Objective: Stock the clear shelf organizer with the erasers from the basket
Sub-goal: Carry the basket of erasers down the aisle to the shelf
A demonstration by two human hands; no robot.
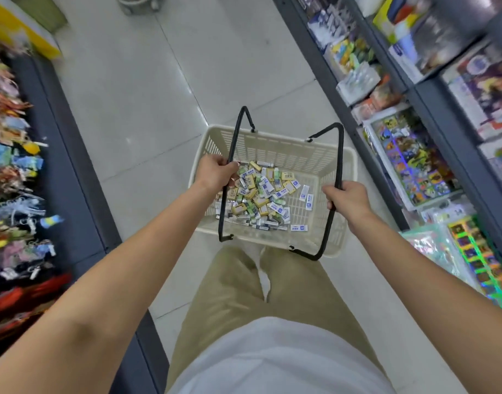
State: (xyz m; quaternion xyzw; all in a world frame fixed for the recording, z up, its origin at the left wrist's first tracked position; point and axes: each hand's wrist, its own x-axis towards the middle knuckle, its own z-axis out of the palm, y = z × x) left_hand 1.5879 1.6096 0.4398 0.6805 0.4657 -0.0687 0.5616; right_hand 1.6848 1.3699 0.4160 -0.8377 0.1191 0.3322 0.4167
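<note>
The cream plastic basket (286, 155) hangs low in front of the person's legs, above the pale tiled floor (130, 109) of a shop aisle. Its long axis seems to run across the body, from one hand to the other. Both hands are closed and carrying. The left hand (215, 172) is wrapped round the left black handle (235, 132), and the right hand (347, 199) is wrapped round the right black handle (341, 155), with the two handles spread apart over the open top. The erasers (261, 194), small wrapped blocks in white-and-blue, yellow and green, are heaped on the basket floor towards its left side. They lie almost directly beneath the left hand, and only a few strays lie out towards the right. That makes the left hand much the nearer to the stock, while the right hand is well apart from the heap. The clear shelf organizer does not show anywhere, so which way it lies from the hands cannot be told. To the person's right stand grey shelves (414, 89) of boxed and printed goods, and to the left a rack of hanging trinkets (13, 166), blurred. As I judge it, stocking has not begun. The basket will probably need to be set down or taken in one hand before either hand can pick.
</note>
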